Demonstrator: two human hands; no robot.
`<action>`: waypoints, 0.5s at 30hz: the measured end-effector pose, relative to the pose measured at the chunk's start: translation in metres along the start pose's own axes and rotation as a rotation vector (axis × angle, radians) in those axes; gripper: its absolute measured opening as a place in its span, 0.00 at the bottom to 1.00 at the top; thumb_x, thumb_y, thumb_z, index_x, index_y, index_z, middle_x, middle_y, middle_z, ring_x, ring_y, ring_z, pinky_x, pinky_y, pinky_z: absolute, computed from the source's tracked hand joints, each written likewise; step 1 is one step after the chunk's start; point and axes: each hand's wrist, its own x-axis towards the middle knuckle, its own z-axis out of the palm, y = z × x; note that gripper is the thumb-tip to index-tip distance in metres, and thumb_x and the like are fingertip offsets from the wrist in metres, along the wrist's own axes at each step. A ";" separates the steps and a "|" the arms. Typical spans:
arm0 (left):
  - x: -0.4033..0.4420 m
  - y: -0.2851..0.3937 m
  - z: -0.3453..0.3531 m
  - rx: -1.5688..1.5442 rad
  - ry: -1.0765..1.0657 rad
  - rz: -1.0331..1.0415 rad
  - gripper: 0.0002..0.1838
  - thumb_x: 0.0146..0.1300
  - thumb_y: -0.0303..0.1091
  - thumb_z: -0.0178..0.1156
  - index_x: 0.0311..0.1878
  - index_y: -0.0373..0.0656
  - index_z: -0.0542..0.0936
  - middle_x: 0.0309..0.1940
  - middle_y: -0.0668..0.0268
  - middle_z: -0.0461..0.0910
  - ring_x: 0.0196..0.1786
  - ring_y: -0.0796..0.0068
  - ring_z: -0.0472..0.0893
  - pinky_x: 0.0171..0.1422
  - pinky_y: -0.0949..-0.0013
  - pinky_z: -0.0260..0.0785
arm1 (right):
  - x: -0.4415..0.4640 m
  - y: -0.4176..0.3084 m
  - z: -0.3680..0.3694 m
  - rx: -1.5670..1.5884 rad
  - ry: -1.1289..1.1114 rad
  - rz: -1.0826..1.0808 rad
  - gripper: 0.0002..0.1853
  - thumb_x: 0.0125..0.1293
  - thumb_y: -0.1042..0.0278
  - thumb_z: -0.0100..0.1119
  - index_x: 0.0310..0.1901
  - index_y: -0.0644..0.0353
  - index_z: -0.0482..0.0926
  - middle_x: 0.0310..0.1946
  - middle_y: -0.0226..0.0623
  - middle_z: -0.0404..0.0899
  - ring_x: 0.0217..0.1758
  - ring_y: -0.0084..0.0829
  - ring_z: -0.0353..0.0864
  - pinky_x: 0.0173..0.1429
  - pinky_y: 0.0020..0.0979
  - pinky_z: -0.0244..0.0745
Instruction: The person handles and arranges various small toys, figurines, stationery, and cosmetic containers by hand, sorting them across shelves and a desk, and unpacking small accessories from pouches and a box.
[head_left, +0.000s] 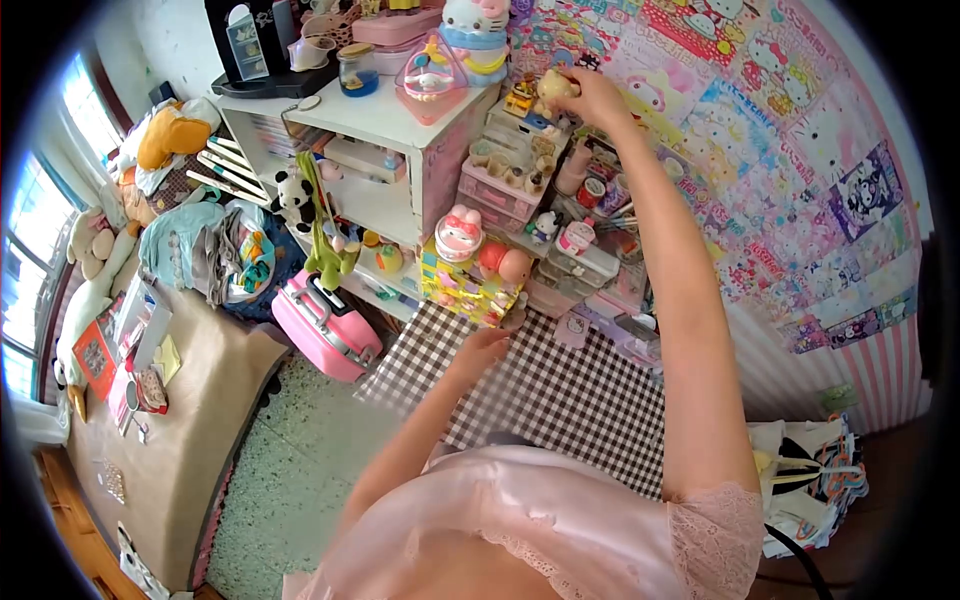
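Note:
My right hand [598,98] is raised at the back right, its fingers closed around a small pale-yellow figurine [556,90]. The figurine is just above the top of a small drawer organizer [500,187], close to the poster wall. Lower down, my left hand [484,350] rests near the checkered tablecloth [560,385], fingers loosely stretched and holding nothing that I can make out. Just beyond its fingertips is a small greyish object [514,317] beside a yellow patterned box [458,285]. A pink-and-white character figure [460,234] and a red-and-peach toy [505,263] sit on that box.
Bottles and jars [590,192] crowd the organizer's right side, near clear drawers [575,268]. A white shelf unit [400,115] stands at the back left. A pink suitcase [325,325] is on the floor beside the bed [190,400].

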 end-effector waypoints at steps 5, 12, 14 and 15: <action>0.001 -0.003 -0.015 -0.068 0.045 -0.026 0.19 0.61 0.37 0.56 0.54 0.41 0.72 0.44 0.69 0.77 0.45 0.79 0.76 0.47 0.75 0.66 | 0.005 0.003 0.008 -0.143 -0.182 0.077 0.33 0.48 0.52 0.69 0.54 0.62 0.73 0.45 0.44 0.79 0.48 0.39 0.79 0.50 0.37 0.73; -0.006 0.006 -0.010 -0.155 0.085 -0.003 0.19 0.59 0.34 0.57 0.53 0.36 0.73 0.38 0.68 0.77 0.39 0.79 0.75 0.43 0.75 0.66 | -0.001 -0.002 0.009 -0.103 -0.181 0.118 0.31 0.46 0.54 0.69 0.51 0.62 0.75 0.44 0.44 0.79 0.46 0.41 0.79 0.50 0.38 0.73; -0.008 0.005 -0.012 -0.167 0.088 0.003 0.19 0.59 0.33 0.57 0.53 0.36 0.74 0.38 0.68 0.77 0.39 0.79 0.75 0.42 0.75 0.67 | -0.001 -0.003 0.009 -0.051 -0.205 0.109 0.32 0.44 0.53 0.70 0.50 0.62 0.74 0.44 0.47 0.78 0.48 0.44 0.77 0.51 0.40 0.72; -0.008 0.007 -0.014 -0.117 0.053 -0.014 0.19 0.61 0.36 0.56 0.54 0.39 0.73 0.41 0.69 0.77 0.42 0.79 0.76 0.45 0.75 0.66 | -0.001 -0.002 0.011 -0.046 -0.207 0.104 0.32 0.44 0.53 0.70 0.50 0.62 0.74 0.44 0.47 0.78 0.48 0.44 0.77 0.51 0.40 0.72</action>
